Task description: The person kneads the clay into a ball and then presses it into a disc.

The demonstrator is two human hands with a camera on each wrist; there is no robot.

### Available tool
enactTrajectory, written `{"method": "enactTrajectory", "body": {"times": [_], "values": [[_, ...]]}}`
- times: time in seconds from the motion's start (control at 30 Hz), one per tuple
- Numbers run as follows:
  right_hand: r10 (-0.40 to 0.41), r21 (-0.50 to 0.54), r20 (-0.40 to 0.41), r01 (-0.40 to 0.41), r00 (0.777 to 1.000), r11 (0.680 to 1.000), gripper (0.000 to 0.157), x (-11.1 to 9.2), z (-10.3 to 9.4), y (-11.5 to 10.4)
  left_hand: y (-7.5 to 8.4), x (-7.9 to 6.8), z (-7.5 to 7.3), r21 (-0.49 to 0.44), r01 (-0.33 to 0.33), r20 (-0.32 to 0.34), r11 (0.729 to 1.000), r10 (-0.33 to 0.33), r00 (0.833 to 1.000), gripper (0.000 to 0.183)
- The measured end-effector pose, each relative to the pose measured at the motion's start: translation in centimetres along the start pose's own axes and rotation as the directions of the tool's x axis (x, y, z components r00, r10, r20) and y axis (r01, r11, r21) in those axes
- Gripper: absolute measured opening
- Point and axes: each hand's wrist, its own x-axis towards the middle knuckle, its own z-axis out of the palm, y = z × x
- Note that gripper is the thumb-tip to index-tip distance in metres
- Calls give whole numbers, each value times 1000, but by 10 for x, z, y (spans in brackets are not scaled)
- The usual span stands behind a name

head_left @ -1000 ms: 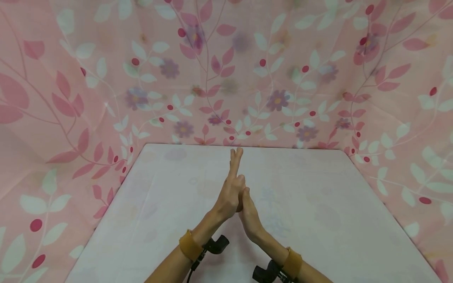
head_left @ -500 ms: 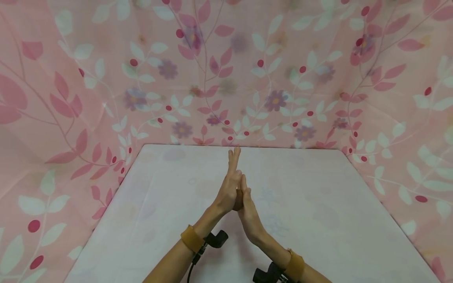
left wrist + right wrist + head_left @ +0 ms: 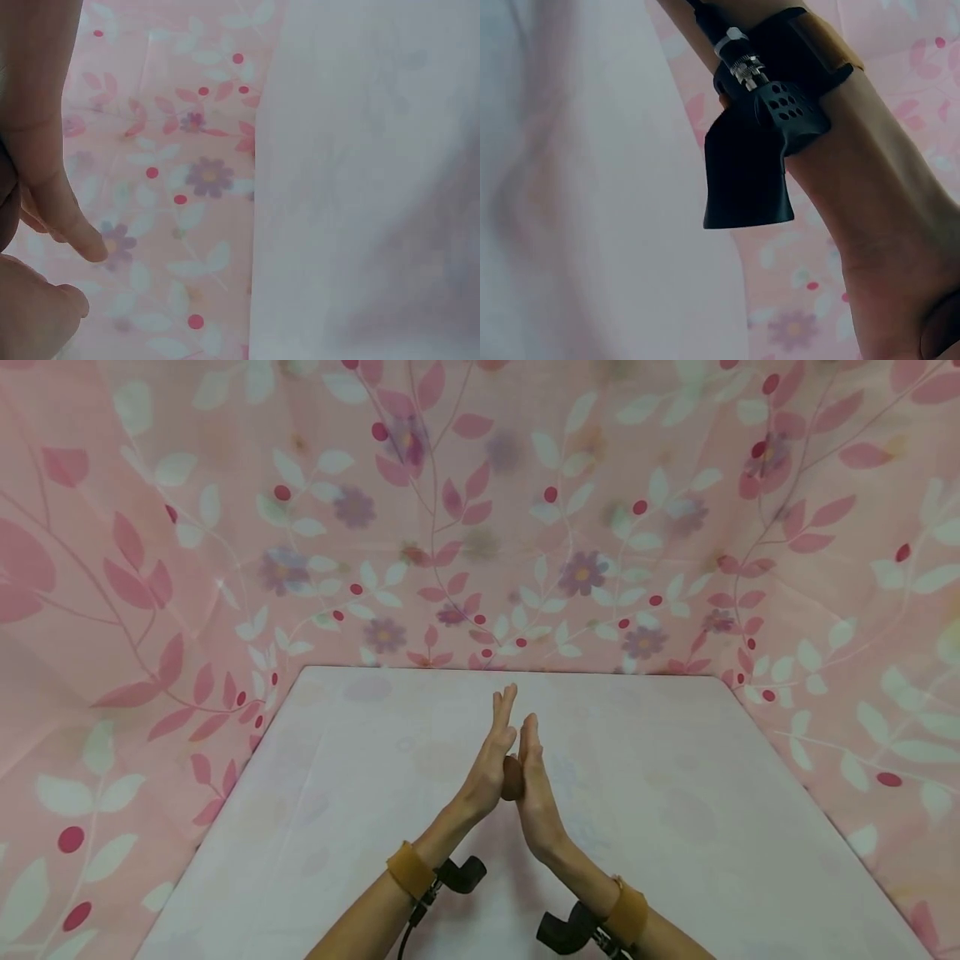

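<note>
In the head view a small brown rounded lump is held between my two palms, above the table. My left hand lies along its left side, fingers extended forward and upward. On the other side my right hand presses its palm against the lump, fingers straight. A dark sliver of the lump shows at the left edge of the left wrist view, between the right hand above and the left hand below. In the right wrist view, the lump is mostly cut off beside the left hand's heel.
A white-covered table spreads under the hands. Behind and beside it hangs a pink floral curtain. Each wrist wears a tan strap with a black camera; a cable hangs from the left one.
The right hand has slid forward along the lump, its fingertips now farther up, while the left hand has shifted slightly back and right. More of the lump shows between the palms.
</note>
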Motion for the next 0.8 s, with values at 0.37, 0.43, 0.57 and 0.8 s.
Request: {"method": "enactTrajectory", "body": {"times": [0.37,0.43,0.57,0.8], "values": [[9,-95,-109,-19,994,995,63,9,-4,3,-4,-12,2,62,1,25,998,-3,1000,63],[6,-96,-126,-18,992,995,64,12,-7,3,-3,-14,4,77,-15,28,997,13,1000,63],[3,-78,-159,-16,987,997,66,21,-13,4,4,-18,9,95,-41,36,995,38,999,61],[17,-60,-177,-28,984,998,68,31,-21,5,16,-22,17,91,-80,50,993,75,996,61]]}}
